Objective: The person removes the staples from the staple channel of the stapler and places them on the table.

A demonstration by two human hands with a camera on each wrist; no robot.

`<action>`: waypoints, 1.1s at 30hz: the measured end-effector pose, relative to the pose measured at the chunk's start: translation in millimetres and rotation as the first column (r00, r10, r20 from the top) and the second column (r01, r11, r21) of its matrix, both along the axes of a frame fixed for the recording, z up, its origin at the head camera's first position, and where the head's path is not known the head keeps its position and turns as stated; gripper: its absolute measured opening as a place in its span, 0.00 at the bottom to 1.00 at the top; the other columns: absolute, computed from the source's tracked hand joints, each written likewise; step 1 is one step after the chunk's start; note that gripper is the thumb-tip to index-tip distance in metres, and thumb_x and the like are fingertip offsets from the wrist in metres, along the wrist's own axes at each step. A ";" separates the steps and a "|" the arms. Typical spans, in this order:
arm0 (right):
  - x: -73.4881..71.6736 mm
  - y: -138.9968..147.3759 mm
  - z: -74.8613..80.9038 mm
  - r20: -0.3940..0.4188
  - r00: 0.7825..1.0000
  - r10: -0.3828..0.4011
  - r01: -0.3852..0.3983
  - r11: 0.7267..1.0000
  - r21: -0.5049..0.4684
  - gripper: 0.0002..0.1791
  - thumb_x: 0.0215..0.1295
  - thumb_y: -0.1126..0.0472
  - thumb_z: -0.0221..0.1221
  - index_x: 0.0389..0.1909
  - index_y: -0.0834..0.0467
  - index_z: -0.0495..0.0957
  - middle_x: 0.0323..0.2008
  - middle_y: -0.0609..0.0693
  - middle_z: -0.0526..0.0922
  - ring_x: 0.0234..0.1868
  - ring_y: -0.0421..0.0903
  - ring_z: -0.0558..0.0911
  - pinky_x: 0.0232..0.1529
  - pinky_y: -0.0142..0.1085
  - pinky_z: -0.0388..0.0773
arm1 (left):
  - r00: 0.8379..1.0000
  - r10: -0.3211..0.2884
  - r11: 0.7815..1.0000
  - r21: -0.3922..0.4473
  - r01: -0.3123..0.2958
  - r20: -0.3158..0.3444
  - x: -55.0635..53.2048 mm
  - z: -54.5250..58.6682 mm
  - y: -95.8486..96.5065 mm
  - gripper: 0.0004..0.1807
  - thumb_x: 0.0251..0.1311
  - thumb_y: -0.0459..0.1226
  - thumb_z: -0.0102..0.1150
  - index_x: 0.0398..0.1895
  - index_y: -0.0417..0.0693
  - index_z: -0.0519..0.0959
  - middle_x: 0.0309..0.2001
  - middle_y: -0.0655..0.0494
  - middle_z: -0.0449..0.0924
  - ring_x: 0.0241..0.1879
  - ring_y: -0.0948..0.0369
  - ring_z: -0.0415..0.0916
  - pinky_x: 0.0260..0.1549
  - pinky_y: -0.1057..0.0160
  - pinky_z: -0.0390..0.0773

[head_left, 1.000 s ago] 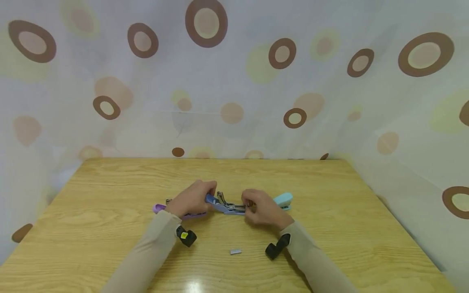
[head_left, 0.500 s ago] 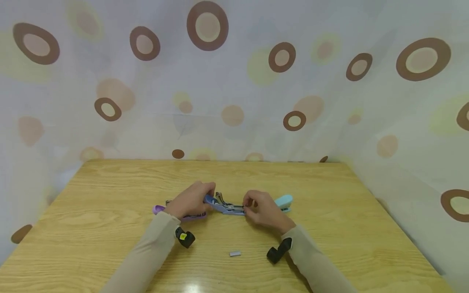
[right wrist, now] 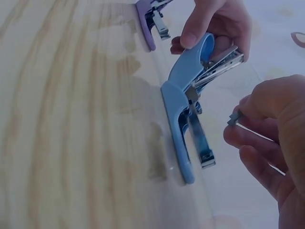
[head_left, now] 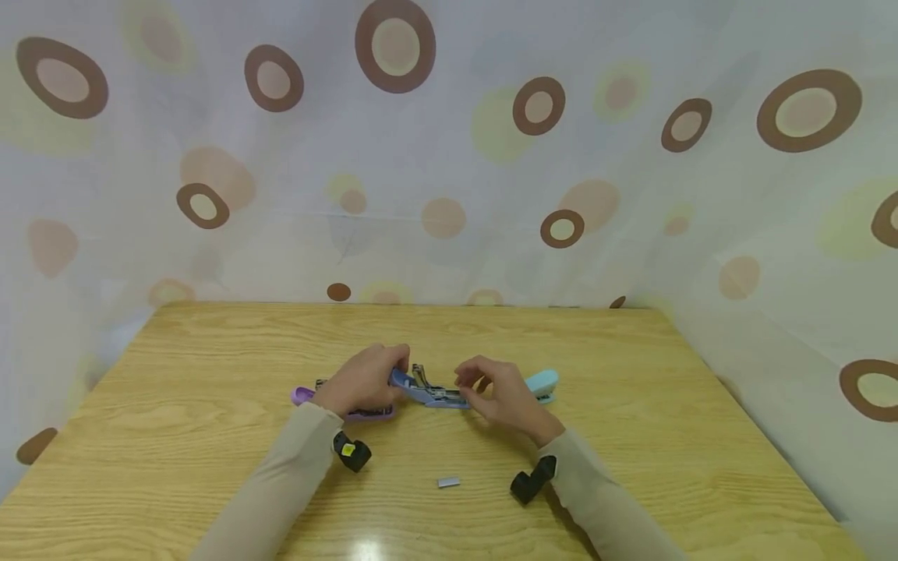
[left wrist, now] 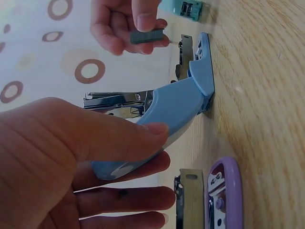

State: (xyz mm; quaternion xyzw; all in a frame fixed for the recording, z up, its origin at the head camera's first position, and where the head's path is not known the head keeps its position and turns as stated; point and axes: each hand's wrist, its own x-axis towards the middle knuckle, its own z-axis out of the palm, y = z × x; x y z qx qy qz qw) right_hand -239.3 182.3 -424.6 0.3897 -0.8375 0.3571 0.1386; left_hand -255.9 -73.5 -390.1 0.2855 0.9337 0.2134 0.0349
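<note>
My left hand [head_left: 365, 380] pinches the raised top cover of a blue stapler [left wrist: 177, 102] between thumb and fingers. The stapler lies swung open on the table, its metal magazine [right wrist: 202, 138] exposed. Between the thumb and fingers of my right hand [head_left: 507, 396] is a short strip of staples [left wrist: 147, 36], held a little above and apart from the magazine. A purple stapler [left wrist: 231, 191], also opened up, lies beside my left hand, which partly covers it in the head view. Behind my right hand sits a light teal stapler [head_left: 542, 383], partly hidden.
A second small grey strip [head_left: 448, 482], seemingly staples, lies on the wooden table [head_left: 231, 351] nearer the front, between the forearms. A patterned curtain or sheet [head_left: 449, 156] stands behind the table's back edge and along its sides.
My right hand has drawn slightly up and back from the blue stapler's magazine, and its fingers look less bunched. The left hand keeps its hold on the cover, almost unmoved.
</note>
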 end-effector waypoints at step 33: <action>88.2 10.8 2.4 0.217 0.976 0.004 -0.046 0.982 0.185 0.05 0.61 0.68 0.62 0.38 0.58 0.80 0.35 0.46 0.83 0.34 0.30 0.77 0.35 0.26 0.78 | 1.000 -0.017 1.000 0.018 0.017 0.001 0.6 -2.0 -2.1 0.14 0.51 0.38 0.69 0.37 0.52 0.73 0.29 0.60 0.74 0.28 0.61 0.67 0.31 0.62 0.69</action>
